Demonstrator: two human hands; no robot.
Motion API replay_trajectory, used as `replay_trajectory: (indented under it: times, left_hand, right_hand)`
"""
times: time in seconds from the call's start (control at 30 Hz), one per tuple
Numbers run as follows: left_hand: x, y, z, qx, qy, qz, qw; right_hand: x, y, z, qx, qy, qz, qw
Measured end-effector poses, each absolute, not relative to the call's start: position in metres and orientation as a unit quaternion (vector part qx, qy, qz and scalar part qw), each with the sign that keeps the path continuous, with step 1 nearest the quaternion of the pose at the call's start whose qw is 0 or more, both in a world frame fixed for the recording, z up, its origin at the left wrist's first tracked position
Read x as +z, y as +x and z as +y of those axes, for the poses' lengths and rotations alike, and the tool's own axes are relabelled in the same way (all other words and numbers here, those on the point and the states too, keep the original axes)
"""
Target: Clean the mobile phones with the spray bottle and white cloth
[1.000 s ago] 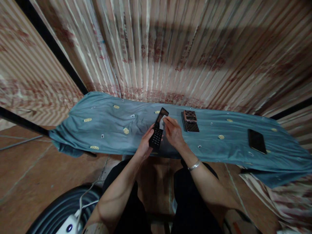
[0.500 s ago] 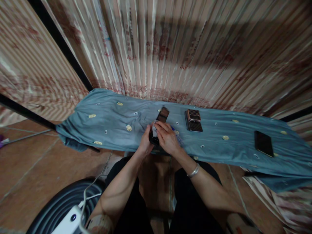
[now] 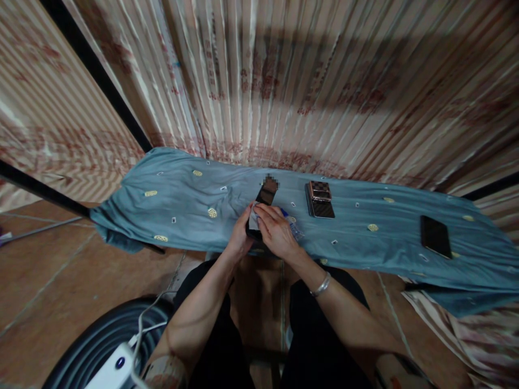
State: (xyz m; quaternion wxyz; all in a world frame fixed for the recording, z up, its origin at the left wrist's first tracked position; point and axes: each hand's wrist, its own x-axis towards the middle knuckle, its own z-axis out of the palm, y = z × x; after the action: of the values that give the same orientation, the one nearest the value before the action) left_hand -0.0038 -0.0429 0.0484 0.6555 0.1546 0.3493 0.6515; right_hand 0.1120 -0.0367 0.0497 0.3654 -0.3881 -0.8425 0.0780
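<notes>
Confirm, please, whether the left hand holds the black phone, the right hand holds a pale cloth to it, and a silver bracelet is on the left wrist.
Not quite: in the head view, the silver bracelet is on the right wrist. The left hand does hold the black phone, and the right hand holds a pale cloth to it.

The phone (image 3: 268,194) is blurred at its tip, its lower half mostly under white cloth (image 3: 254,217) and right hand (image 3: 276,229); a packet (image 3: 295,228), perhaps, is part-hidden.
</notes>
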Motion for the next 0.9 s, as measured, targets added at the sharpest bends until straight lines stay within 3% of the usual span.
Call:
replay_trajectory:
  times: [0.9]
  left_hand:
    - [0.046, -0.003, -0.047, 0.643, 0.198, 0.343, 0.655]
  right_hand:
    - [0.054, 0.118, -0.033, 0.097, -0.402, -0.829, 0.377]
